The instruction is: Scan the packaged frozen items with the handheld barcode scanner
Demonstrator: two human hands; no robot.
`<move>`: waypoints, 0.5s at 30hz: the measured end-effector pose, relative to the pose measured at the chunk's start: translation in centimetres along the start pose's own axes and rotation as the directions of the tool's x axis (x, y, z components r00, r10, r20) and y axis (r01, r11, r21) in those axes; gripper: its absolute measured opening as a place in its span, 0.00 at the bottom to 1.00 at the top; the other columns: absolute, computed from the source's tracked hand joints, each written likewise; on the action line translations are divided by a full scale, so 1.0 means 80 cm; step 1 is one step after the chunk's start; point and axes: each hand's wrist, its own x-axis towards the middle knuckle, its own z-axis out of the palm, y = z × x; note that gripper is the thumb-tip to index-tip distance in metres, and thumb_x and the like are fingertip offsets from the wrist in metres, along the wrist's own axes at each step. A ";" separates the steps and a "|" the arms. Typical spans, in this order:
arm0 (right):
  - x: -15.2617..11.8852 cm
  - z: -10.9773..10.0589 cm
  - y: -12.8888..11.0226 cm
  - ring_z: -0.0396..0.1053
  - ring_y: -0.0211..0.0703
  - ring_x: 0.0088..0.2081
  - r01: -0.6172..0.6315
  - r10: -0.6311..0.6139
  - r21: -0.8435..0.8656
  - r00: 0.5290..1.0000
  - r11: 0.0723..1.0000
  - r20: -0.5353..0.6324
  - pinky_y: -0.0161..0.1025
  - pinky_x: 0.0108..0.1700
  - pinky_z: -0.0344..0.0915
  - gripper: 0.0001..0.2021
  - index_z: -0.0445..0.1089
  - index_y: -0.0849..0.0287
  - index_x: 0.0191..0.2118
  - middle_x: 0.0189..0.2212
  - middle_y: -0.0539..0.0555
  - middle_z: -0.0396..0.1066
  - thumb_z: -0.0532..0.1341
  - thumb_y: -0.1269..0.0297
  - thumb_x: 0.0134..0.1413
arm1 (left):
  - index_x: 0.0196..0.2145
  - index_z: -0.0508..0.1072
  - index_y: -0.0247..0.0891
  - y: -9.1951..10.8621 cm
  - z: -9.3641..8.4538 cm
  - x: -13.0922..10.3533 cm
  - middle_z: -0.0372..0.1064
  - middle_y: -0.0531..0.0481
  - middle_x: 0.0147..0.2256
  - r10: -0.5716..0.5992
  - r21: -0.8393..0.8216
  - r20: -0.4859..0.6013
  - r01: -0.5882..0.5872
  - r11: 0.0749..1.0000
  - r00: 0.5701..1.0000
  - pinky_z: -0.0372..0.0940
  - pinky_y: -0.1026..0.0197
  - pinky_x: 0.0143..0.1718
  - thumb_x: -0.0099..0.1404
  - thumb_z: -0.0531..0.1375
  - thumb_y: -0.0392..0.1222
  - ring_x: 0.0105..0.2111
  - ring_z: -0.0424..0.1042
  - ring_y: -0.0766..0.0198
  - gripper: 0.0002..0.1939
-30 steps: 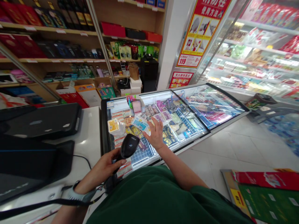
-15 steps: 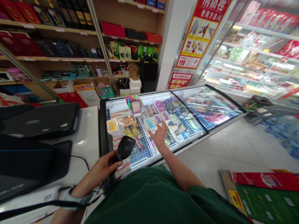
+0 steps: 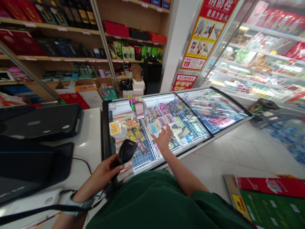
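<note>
Scanner [image 3: 128,150] (black) held in left hand [image 3: 103,171], right hand [image 3: 164,140] spread wide beside blue-labelled pack [image 3: 153,128], glass-topped freezer [image 3: 106,130] beneath

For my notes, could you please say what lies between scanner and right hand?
In the head view, yellow packs, a purple pack and a wire divider show between scanner and right hand.

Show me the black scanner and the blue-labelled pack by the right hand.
Black scanner [image 3: 127,151]: head view, on its wide head.
Blue-labelled pack [image 3: 153,128]: head view, on its blue label.

Wooden shelves [image 3: 135,16] stand beside a white pillar [image 3: 177,36].
</note>
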 end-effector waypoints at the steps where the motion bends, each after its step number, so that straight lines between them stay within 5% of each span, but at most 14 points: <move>1: 0.000 -0.003 -0.001 0.44 0.66 0.66 0.027 -0.026 0.006 0.999 1.000 -0.019 0.67 0.62 0.43 0.31 0.64 0.68 0.52 0.63 0.75 0.50 0.61 0.44 0.54 | 0.47 0.75 0.39 -0.002 -0.001 0.000 0.77 0.44 0.47 0.001 -0.008 -0.012 -0.001 1.000 1.000 0.68 0.49 0.53 0.51 0.68 0.57 0.50 0.73 0.46 0.29; 5: 0.003 -0.016 -0.016 0.47 0.61 0.66 0.165 -0.159 0.082 0.985 0.983 -0.073 0.61 0.62 0.47 0.21 0.66 0.64 0.51 0.63 0.70 0.52 0.60 0.53 0.58 | 0.49 0.74 0.38 -0.014 -0.010 -0.003 0.76 0.43 0.49 0.014 -0.022 -0.069 -0.015 1.000 0.998 0.66 0.48 0.55 0.51 0.68 0.57 0.51 0.72 0.46 0.31; 8: 0.007 -0.014 -0.042 0.58 0.54 0.60 0.192 -0.196 0.271 0.981 0.943 -0.012 0.52 0.59 0.55 0.15 0.69 0.61 0.48 0.56 0.65 0.63 0.58 0.58 0.60 | 0.49 0.74 0.39 -0.026 -0.020 -0.008 0.76 0.43 0.49 -0.005 -0.004 -0.097 0.004 1.000 0.995 0.66 0.48 0.55 0.53 0.67 0.57 0.51 0.72 0.46 0.29; 11: 0.011 0.003 -0.079 0.67 0.48 0.49 -0.011 -0.117 0.497 0.967 0.868 0.225 0.45 0.53 0.62 0.12 0.71 0.60 0.44 0.44 0.59 0.70 0.60 0.60 0.58 | 0.48 0.74 0.40 -0.037 -0.030 -0.016 0.76 0.44 0.48 -0.023 -0.011 -0.112 0.022 1.000 0.993 0.67 0.50 0.53 0.54 0.66 0.58 0.50 0.73 0.48 0.28; 13: 0.013 0.022 -0.106 0.70 0.45 0.43 -0.291 0.001 0.559 0.888 0.776 0.461 0.41 0.50 0.64 0.11 0.72 0.59 0.41 0.41 0.56 0.72 0.62 0.59 0.54 | 0.48 0.74 0.40 -0.044 -0.036 -0.022 0.77 0.44 0.47 -0.033 -0.015 -0.148 0.031 0.999 0.988 0.68 0.50 0.52 0.54 0.66 0.59 0.50 0.74 0.48 0.28; 15: 0.015 0.043 -0.132 0.71 0.44 0.37 -0.378 0.007 0.557 0.832 0.740 0.555 0.39 0.44 0.65 0.11 0.74 0.59 0.36 0.34 0.53 0.74 0.64 0.56 0.52 | 0.48 0.74 0.39 -0.048 -0.041 -0.029 0.77 0.44 0.46 -0.041 -0.017 -0.188 0.039 0.999 0.981 0.69 0.50 0.52 0.53 0.65 0.60 0.49 0.74 0.47 0.29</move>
